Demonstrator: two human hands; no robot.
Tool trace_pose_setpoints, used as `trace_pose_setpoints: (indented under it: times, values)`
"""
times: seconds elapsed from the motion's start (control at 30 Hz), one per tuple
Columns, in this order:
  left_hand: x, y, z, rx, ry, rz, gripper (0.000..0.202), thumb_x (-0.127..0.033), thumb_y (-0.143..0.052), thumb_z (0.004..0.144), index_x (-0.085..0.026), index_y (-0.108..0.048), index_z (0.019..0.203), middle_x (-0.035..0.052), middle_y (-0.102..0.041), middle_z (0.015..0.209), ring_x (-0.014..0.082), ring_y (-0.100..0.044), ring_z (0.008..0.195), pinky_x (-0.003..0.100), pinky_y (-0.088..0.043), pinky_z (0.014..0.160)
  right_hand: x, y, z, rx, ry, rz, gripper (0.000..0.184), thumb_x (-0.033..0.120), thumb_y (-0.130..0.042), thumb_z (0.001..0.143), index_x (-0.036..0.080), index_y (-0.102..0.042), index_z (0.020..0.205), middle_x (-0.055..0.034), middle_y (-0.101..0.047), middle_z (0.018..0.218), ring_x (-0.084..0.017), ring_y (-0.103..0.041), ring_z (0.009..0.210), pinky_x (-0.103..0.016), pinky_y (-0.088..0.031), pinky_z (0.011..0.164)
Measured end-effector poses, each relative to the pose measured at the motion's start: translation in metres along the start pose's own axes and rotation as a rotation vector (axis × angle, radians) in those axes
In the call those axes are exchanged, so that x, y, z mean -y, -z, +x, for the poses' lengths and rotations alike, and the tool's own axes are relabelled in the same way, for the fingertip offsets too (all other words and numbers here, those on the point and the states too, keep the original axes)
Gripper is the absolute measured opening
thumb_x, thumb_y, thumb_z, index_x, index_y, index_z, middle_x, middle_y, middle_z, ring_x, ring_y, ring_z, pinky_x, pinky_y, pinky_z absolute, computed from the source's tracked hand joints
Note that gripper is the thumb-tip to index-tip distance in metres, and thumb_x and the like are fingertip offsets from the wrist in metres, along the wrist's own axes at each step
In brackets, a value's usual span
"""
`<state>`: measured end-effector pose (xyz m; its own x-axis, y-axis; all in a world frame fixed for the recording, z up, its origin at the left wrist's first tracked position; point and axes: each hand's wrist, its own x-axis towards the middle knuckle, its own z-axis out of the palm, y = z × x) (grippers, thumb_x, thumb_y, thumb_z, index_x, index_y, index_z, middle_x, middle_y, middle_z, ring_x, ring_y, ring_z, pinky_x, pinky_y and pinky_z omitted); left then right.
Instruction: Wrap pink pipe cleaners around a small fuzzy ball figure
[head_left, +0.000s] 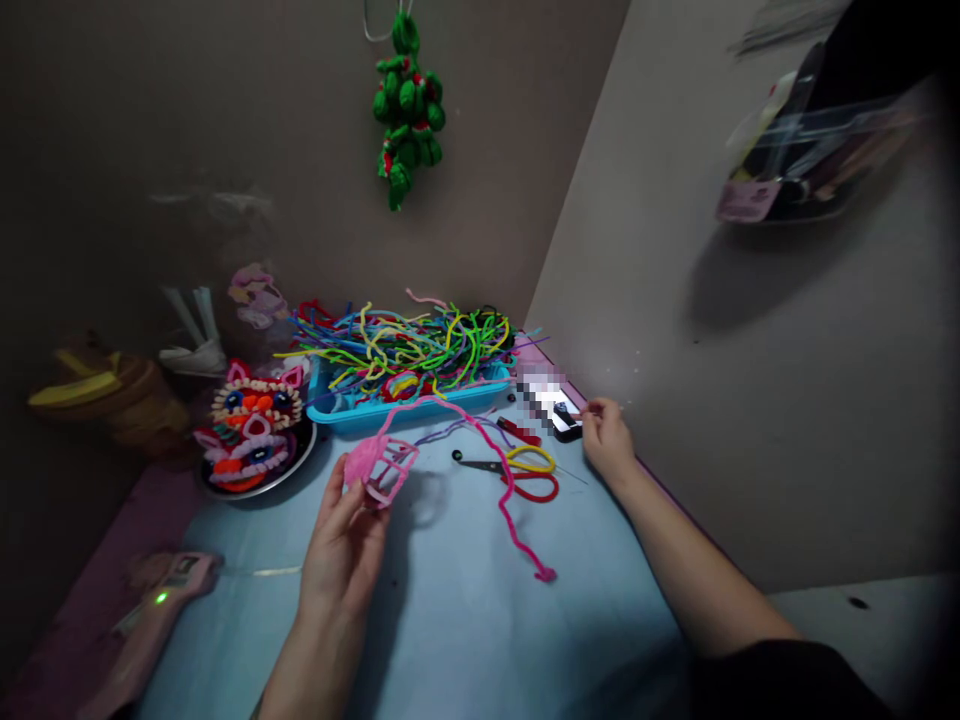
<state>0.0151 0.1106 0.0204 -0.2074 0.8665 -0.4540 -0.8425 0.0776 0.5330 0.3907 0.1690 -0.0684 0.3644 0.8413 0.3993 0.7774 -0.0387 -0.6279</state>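
My left hand (pixel 341 535) is closed on a small pink pipe-cleaner piece (pixel 390 472), with a fuzzy solid end and an open cage-like frame. From it a long pink pipe cleaner (pixel 507 490) arcs over the table and droops to a curled tip at the right. My right hand (pixel 609 440) is beside a lit phone (pixel 568 430) near the wall, fingers bent together at its edge; whether they hold anything is hidden. Scissors (pixel 534 487) with yellow and red handles lie between the hands, next to a red-handled tool (pixel 519 432).
Behind stands a blue tray (pixel 390 412) heaped with colourful pipe cleaners (pixel 420 345). To the left are a bowl (pixel 300 462) of fuzzy animal figures (pixel 259 400) and a pink device (pixel 176 590) with a green light. A clear holder (pixel 802 170) hangs on the right wall.
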Motion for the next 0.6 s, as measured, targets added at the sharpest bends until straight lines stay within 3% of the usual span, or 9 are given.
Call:
trace_pose_setpoints:
  times: [0.07,0.17,0.23,0.3,0.4,0.5,0.6]
  values:
    - [0.001,0.001,0.001,0.001,-0.003,0.004,0.033,0.003,-0.053,0.081,-0.019,-0.068,0.102,0.0059,-0.073,0.094,0.0126,-0.070,0.070,0.022,-0.058,0.062,0.003,-0.006,0.009,0.087,-0.011,-0.066,0.038,0.033,-0.037,0.088,0.012,-0.046,0.118,-0.0211,-0.068,0.104,-0.033,-0.067,0.098,-0.050,-0.050,0.087]
    - [0.003,0.003,0.002,0.019,-0.011,0.012,0.033,0.002,-0.055,0.081,-0.019,-0.069,0.101,0.0049,-0.073,0.094,0.0121,-0.070,0.071,0.021,-0.057,0.063,0.014,-0.014,0.025,0.127,0.021,-0.076,0.048,0.029,-0.041,0.083,0.010,-0.043,0.127,-0.0227,-0.057,0.130,-0.031,-0.056,0.121,-0.048,-0.044,0.101]
    - [0.004,0.004,0.003,0.026,-0.023,0.026,0.033,0.002,-0.058,0.079,-0.020,-0.069,0.102,0.0046,-0.073,0.095,0.0120,-0.070,0.073,0.021,-0.058,0.066,0.026,-0.015,0.028,0.094,0.041,-0.099,0.055,0.025,-0.039,0.083,0.008,-0.037,0.135,-0.0214,-0.041,0.147,-0.029,-0.038,0.138,-0.048,-0.035,0.111]
    - [0.006,0.006,0.004,0.022,-0.036,0.043,0.035,0.002,-0.060,0.078,-0.020,-0.069,0.104,0.0041,-0.073,0.094,0.0113,-0.069,0.072,0.021,-0.058,0.068,0.043,-0.013,0.022,-0.024,0.067,-0.088,0.056,0.023,-0.035,0.085,0.007,-0.033,0.139,-0.0213,-0.033,0.151,-0.027,-0.030,0.143,-0.047,-0.031,0.113]
    - [0.007,0.008,0.003,0.038,-0.031,0.063,0.037,0.001,-0.064,0.076,-0.021,-0.068,0.106,0.0041,-0.074,0.094,0.0109,-0.069,0.071,0.021,-0.057,0.067,0.076,-0.013,0.001,-0.166,0.094,0.011,0.044,0.026,-0.037,0.089,0.014,-0.046,0.130,-0.0184,-0.051,0.133,-0.027,-0.045,0.130,-0.046,-0.038,0.107]
    - [0.006,0.008,-0.002,0.139,0.005,0.067,0.040,-0.004,-0.072,0.071,-0.020,-0.068,0.107,0.0060,-0.073,0.102,0.0144,-0.070,0.079,0.024,-0.058,0.072,0.110,-0.025,-0.022,0.009,0.320,0.296,0.021,0.029,-0.045,0.091,0.020,-0.063,0.098,-0.0099,-0.064,0.099,-0.023,-0.060,0.100,-0.040,-0.048,0.092]
    - [0.005,0.006,-0.007,0.264,0.060,0.093,0.051,-0.012,-0.083,0.060,-0.021,-0.068,0.108,0.0075,-0.073,0.107,0.0178,-0.070,0.083,0.028,-0.059,0.076,0.140,-0.039,-0.042,0.193,0.419,0.526,0.019,0.036,-0.053,0.092,0.022,-0.066,0.094,-0.0055,-0.064,0.089,-0.019,-0.061,0.085,-0.034,-0.051,0.078]
